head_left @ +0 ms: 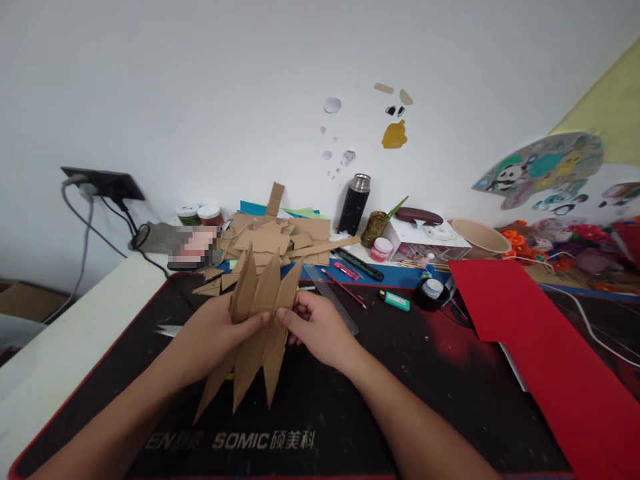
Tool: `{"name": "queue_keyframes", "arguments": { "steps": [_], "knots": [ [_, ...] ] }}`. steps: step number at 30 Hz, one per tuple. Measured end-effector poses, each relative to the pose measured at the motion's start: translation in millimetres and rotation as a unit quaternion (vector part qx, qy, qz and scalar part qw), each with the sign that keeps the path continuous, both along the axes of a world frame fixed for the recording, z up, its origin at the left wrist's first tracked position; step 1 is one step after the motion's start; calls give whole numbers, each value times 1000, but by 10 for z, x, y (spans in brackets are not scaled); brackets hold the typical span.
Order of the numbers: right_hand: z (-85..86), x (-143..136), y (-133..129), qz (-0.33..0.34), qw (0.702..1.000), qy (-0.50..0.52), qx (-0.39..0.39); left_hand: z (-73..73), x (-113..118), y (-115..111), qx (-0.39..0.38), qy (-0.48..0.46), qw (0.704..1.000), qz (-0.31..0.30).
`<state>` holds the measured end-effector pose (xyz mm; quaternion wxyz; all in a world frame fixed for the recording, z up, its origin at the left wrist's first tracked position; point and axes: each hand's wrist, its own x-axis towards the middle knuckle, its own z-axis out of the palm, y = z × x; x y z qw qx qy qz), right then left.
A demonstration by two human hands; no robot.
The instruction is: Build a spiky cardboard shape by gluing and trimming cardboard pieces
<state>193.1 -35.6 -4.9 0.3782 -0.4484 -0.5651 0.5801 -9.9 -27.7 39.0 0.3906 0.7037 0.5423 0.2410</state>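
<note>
A folded piece of brown cardboard (255, 343) with several pointed ends at top and bottom is held up above the black desk mat. On its left side, my left hand (220, 327) is closed on it, the thumb lying across its front. My right hand (315, 325) pinches the right edge, thumb in front and fingers partly behind. Both thumbs nearly meet at a fold. Behind the cardboard lies a heap of cardboard scraps (265, 239). Scissor-like metal points (167, 331) show beside my left wrist, the rest hidden under the arm.
Past my right hand lie a ruler (333, 300), a red pencil (345, 288), a box cutter (359, 264) and a teal lighter-like object (394, 300). A black thermos (355, 203) stands by the wall. Red sheets (540, 353) cover the mat's right side. A power strip (103, 183) with cables is at left.
</note>
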Motion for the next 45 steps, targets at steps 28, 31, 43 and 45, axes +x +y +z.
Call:
{"name": "queue_keyframes", "arguments": {
  "steps": [28, 31, 43, 45],
  "knots": [
    [-74, -41, -59, -52, 994, -73, 55, 24, 73, -108, 67, 74, 995, -7],
    [-60, -69, -88, -73, 991, -87, 70, 40, 106, -162, 85, 102, 991, -1],
    [-15, -10, -8, -29, 999, 21, 20, 35, 134, -101, 42, 8, 999, 11],
    [-14, -4, -3, -24, 999, 27, 16, 34, 126, -95, 42, 4, 999, 14]
  ]
}}
